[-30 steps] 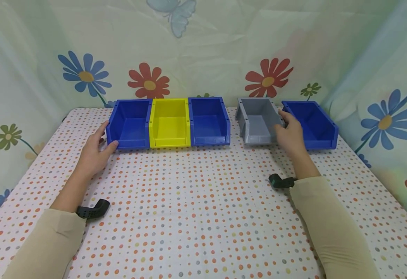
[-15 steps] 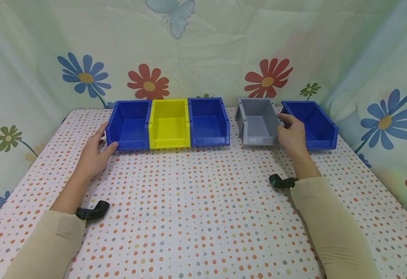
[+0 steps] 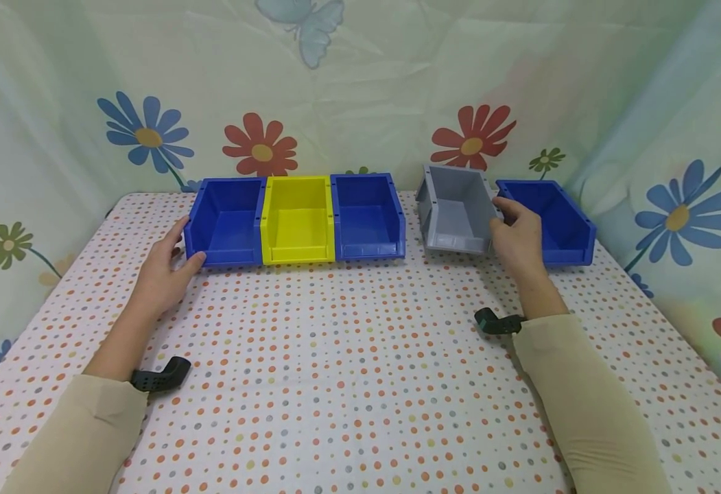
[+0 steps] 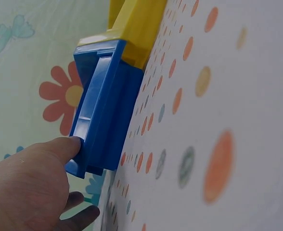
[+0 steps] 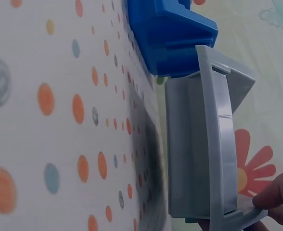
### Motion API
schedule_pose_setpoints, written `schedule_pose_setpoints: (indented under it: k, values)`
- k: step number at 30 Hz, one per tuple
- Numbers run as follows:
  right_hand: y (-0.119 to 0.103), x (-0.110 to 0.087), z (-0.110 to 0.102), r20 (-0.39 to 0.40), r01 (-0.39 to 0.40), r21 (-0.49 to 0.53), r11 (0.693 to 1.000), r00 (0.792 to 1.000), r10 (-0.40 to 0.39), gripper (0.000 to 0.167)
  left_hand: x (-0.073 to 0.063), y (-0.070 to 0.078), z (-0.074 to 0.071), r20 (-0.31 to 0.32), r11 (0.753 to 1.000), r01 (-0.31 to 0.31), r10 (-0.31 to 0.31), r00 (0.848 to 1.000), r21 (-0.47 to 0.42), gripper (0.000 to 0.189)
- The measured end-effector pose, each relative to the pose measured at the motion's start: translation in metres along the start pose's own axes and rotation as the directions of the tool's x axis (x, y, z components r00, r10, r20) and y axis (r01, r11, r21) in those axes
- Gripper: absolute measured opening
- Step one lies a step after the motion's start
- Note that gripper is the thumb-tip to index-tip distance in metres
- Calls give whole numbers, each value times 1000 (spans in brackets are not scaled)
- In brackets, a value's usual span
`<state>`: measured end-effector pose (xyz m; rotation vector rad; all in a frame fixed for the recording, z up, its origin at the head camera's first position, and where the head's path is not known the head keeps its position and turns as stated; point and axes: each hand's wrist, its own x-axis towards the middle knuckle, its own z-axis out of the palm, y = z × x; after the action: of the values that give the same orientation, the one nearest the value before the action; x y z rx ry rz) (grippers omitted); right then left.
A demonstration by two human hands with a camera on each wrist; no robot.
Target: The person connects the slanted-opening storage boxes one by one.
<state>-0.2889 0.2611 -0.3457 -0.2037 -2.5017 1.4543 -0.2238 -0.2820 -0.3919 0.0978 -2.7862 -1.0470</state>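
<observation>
My right hand (image 3: 517, 240) pinches the right side wall of a grey storage bin (image 3: 455, 202). This bin is off the table and a little tilted; in the right wrist view a gap and a shadow (image 5: 148, 159) show beneath it. At the left end of a row, my left hand (image 3: 165, 271) touches a blue bin (image 3: 230, 216). Its thumb lies on the front corner, also seen in the left wrist view, and its straight fingers lie along the outer side. A yellow bin (image 3: 298, 219) and a second blue bin (image 3: 366, 213) continue the row, side by side.
Right of the grey bin stands another blue bin (image 3: 548, 219), partly behind my right hand. The table (image 3: 335, 357) has a dotted cloth. A flowered curtain (image 3: 372, 82) hangs close behind the bins and at both sides.
The grey bin has risen off the table and tilted slightly in my right hand. The left hand and the other bins stay as they were; the view shifts slightly.
</observation>
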Motion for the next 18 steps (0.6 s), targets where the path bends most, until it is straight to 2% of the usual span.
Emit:
schedule_pose_setpoints:
  k: [13,18]
  values:
    - [-9,0,1,-51,66,60,996,997,-63,52,0,-1,1,-3,1000,-7,7,1000,-19,73]
    - [-14,-1,4,-48,71,64,995,997,-68,52,0,-1,0,-2,1000,-8,8,1000,-25,73]
